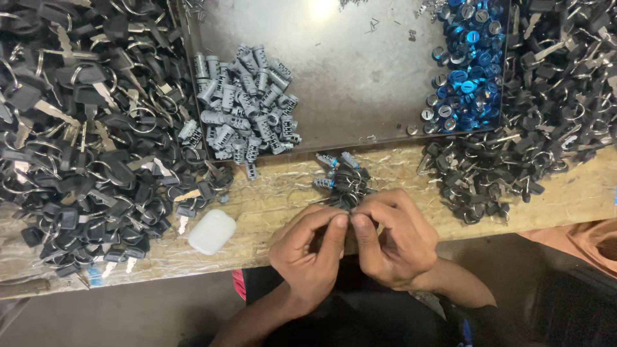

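Left hand [308, 254] and right hand [392, 238] meet at the bench edge [270, 205], fingertips pinched together on a small part, too hidden to identify. Small cluster of keyed cylinders [340, 180] just beyond. Step judged: fitting pieces. Next needs fine fingertip alignment. Grey cylinders [247, 103] lie in tray [347, 71].

Black-headed keys [96, 160] with silver blades at nine o'clock and black keys [546, 96] at three; grey lock cylinders [247, 106] on a dull grey metal tray [347, 71]; shiny blue caps [469, 64]; white case [212, 231]; pale speckled table [283, 193].
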The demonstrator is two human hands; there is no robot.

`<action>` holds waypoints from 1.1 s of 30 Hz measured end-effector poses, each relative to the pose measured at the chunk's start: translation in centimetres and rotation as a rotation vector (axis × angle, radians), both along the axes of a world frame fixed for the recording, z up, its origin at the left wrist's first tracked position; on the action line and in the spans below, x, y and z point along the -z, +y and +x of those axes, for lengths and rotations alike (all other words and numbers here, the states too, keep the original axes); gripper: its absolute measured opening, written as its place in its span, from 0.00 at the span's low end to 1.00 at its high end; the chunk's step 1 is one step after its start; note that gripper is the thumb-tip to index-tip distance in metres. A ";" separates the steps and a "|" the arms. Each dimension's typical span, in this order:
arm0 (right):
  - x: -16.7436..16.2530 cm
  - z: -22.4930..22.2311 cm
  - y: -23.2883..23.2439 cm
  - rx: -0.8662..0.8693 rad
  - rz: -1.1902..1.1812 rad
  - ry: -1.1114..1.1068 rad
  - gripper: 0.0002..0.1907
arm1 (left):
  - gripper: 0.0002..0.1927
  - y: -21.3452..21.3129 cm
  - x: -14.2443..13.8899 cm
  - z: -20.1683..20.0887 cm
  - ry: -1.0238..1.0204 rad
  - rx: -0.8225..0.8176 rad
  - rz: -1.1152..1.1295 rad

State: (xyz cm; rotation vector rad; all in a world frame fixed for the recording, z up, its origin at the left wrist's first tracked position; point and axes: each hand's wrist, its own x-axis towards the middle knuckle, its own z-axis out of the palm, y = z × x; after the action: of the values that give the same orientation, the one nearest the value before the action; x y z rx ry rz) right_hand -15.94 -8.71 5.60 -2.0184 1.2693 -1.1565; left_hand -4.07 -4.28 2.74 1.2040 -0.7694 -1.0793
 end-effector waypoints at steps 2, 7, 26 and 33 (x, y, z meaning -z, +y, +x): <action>0.3 -0.3 0.4 -0.010 -0.010 -0.043 0.04 | 0.02 0.1 0.0 -0.4 -0.089 -0.051 -0.063; 0.5 -0.3 0.6 0.031 -0.038 -0.041 0.04 | 0.02 0.1 0.2 -0.8 -0.250 -0.082 -0.122; -0.6 -6.5 -13.7 -0.244 -0.022 0.416 0.04 | 0.02 -1.1 2.6 2.5 0.033 0.243 0.196; 0.6 -8.3 -26.1 -0.560 -0.418 0.888 0.20 | 0.01 -1.1 4.3 2.2 -0.169 0.115 0.055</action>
State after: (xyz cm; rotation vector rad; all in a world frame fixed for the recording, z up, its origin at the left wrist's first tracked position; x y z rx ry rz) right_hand -24.28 -34.80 5.00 -3.1057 0.6863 -0.2362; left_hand -1.91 -5.36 -1.55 1.3232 -0.9545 -1.1082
